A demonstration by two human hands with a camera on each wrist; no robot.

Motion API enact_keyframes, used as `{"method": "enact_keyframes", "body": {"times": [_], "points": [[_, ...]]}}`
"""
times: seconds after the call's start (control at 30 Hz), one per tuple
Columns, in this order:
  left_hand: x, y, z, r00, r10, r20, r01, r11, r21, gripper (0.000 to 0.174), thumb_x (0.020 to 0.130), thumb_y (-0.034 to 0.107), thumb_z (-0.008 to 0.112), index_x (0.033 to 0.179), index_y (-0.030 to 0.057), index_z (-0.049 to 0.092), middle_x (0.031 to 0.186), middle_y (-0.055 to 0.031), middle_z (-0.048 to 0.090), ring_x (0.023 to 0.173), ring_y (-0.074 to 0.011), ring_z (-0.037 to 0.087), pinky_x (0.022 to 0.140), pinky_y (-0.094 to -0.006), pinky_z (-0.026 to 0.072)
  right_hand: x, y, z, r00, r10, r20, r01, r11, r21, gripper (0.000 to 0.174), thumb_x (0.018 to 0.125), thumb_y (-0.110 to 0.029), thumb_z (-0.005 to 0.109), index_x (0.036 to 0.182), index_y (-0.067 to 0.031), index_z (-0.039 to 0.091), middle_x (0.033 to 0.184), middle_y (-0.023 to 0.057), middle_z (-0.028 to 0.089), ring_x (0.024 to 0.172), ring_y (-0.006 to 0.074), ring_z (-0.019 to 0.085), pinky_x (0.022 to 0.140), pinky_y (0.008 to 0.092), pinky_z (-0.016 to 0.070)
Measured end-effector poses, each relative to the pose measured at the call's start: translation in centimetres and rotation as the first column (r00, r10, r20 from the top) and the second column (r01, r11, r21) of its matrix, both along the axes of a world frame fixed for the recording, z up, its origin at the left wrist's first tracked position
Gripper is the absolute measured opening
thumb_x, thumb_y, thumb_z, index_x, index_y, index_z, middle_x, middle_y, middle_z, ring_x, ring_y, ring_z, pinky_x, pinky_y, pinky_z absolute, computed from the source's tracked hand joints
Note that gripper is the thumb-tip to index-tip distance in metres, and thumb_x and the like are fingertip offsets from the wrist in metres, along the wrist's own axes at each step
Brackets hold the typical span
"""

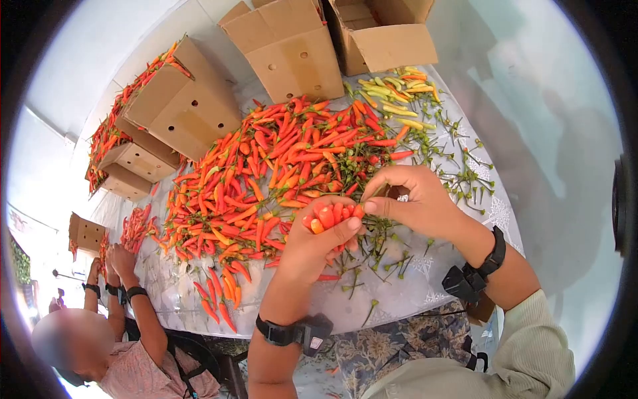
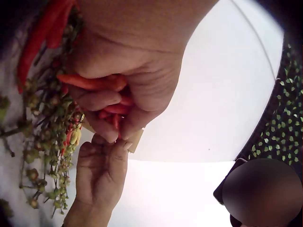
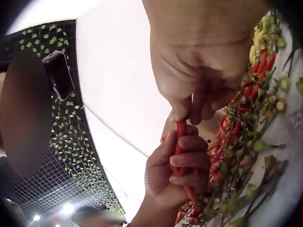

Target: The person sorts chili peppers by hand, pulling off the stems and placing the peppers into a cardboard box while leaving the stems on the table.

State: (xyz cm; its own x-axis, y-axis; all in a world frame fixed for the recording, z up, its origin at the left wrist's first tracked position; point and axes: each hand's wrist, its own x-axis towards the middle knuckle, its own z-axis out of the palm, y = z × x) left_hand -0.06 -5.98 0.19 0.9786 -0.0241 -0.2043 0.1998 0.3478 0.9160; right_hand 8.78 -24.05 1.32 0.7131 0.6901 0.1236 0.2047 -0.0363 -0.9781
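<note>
A clutch of red and orange chili peppers [image 1: 325, 217] fills my left hand [image 1: 302, 247], whose fingers curl round them above the table. My right hand [image 1: 420, 205] meets it from the right, thumb and forefinger pinching the end of one chili pepper. In the right wrist view that red chili pepper [image 3: 181, 137] stands out of the left hand [image 3: 158, 177], with the right hand's [image 3: 203, 66] thumb at its top. The left wrist view shows an orange chili [image 2: 97, 82] poking from the left palm. A big chili pile [image 1: 279, 166] spreads just beyond both hands.
Loose green stems [image 1: 475, 183] litter the table's right side. Yellow-green chilies [image 1: 399, 93] lie at the back, before cardboard boxes [image 1: 296, 63]. More boxes [image 1: 189, 100] with chilies stand at the left. Another person's hands [image 1: 121, 263] work at the table's left edge.
</note>
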Motion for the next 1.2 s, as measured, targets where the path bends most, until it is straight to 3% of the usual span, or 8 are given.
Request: {"method": "enact_keyframes", "body": {"times": [0.13, 0.53, 0.73, 0.87, 0.9, 0.97, 1.07, 1.2], "points": [[0.0, 0.0, -0.1, 0.999, -0.023, 0.029, 0.022, 0.999, 0.025, 0.027, 0.08, 0.014, 0.071, 0.099, 0.0023, 0.056, 0.078, -0.0048, 0.062, 0.059, -0.0096, 0.058, 0.043, -0.0167, 0.0364, 0.1, 0.1, -0.7, 0.979, -0.015, 0.204, 0.018, 1.0, -0.014, 0.018, 0.083, -0.02, 0.068, 0.084, -0.0024, 0.064, 0.071, 0.0016, 0.061, 0.063, 0.0059, 0.054, 0.058, 0.0221, 0.0427], [-0.2, 0.2, -0.3, 0.99, -0.092, 0.112, 0.106, 0.986, -0.126, 0.023, 0.081, 0.007, 0.068, 0.1, 0.0006, 0.056, 0.08, -0.0094, 0.063, 0.063, -0.0149, 0.06, 0.055, -0.025, 0.0494, 0.3, 0.2, -1.1, 0.891, 0.249, -0.38, -0.155, 0.953, 0.261, 0.017, 0.089, -0.02, 0.061, 0.087, -0.0038, 0.06, 0.077, -0.0002, 0.059, 0.068, 0.0074, 0.053, 0.062, 0.0225, 0.0438], [0.0, 0.6, 0.0, 0.991, -0.009, 0.135, 0.047, 0.958, -0.283, 0.028, 0.081, 0.007, 0.066, 0.104, 0.0024, 0.051, 0.084, -0.012, 0.062, 0.063, -0.0156, 0.061, 0.045, -0.0197, 0.0418, 1.8, -0.9, -0.3, 0.932, 0.023, -0.362, 0.098, 0.944, 0.314, 0.02, 0.09, -0.022, 0.056, 0.086, -0.0028, 0.061, 0.08, 0.0018, 0.06, 0.073, 0.0106, 0.056, 0.068, 0.0258, 0.0449], [0.0, 0.4, 0.5, 0.993, 0.064, 0.101, -0.028, 0.946, -0.324, 0.032, 0.079, 0.007, 0.067, 0.105, 0.0024, 0.05, 0.081, -0.0076, 0.058, 0.062, -0.012, 0.057, 0.041, -0.0173, 0.0329, 2.8, -1.4, -0.3, 0.993, -0.091, -0.073, 0.094, 0.995, 0.041, 0.021, 0.088, -0.021, 0.058, 0.082, -0.0015, 0.062, 0.081, 0.0048, 0.062, 0.077, 0.0161, 0.059, 0.07, 0.03, 0.0459], [0.1, 0.4, 0.3, 0.992, 0.074, 0.102, -0.037, 0.946, -0.321, 0.031, 0.079, 0.007, 0.068, 0.104, 0.0022, 0.05, 0.079, -0.0061, 0.056, 0.061, -0.0111, 0.055, 0.041, -0.0175, 0.0317, 3.1, -1.5, -0.3, 0.965, -0.204, 0.166, 0.214, 0.975, -0.05, 0.02, 0.085, -0.021, 0.06, 0.081, -0.0021, 0.062, 0.08, 0.0062, 0.062, 0.076, 0.0185, 0.06, 0.069, 0.0315, 0.0462], [0.1, 0.4, 0.3, 0.99, 0.112, 0.083, -0.082, 0.95, -0.302, 0.03, 0.078, 0.007, 0.068, 0.102, 0.0021, 0.051, 0.077, -0.0036, 0.053, 0.06, -0.0099, 0.052, 0.041, -0.0177, 0.0297, 3.7, -1.8, -0.4, 0.722, -0.309, 0.619, 0.483, 0.866, -0.131, 0.018, 0.08, -0.021, 0.064, 0.079, -0.0034, 0.062, 0.078, 0.0089, 0.062, 0.074, 0.0232, 0.06, 0.068, 0.0344, 0.0466], [0.0, 0.2, 0.6, 0.988, 0.142, 0.064, -0.121, 0.959, -0.258, 0.027, 0.077, 0.007, 0.069, 0.098, 0.0023, 0.053, 0.073, -0.0015, 0.051, 0.06, -0.0092, 0.05, 0.041, -0.0181, 0.0284, 4.5, -2.7, -1.1, 0.762, -0.217, 0.61, 0.459, 0.845, -0.274, 0.013, 0.073, -0.016, 0.068, 0.076, -0.0055, 0.061, 0.08, 0.0121, 0.062, 0.075, 0.031, 0.059, 0.069, 0.0393, 0.0468], [0.1, 0.7, 0.1, 0.992, 0.079, 0.099, -0.051, 0.964, -0.261, 0.022, 0.077, 0.006, 0.068, 0.094, 0.0023, 0.054, 0.072, -0.0015, 0.052, 0.061, -0.0095, 0.052, 0.041, -0.0186, 0.0285, 4.2, -2.5, -3.2, 0.686, -0.074, 0.724, 0.482, 0.791, -0.376, 0.014, 0.072, -0.013, 0.071, 0.077, -0.0046, 0.061, 0.08, 0.0114, 0.061, 0.074, 0.0309, 0.058, 0.067, 0.0389, 0.0466]]}}
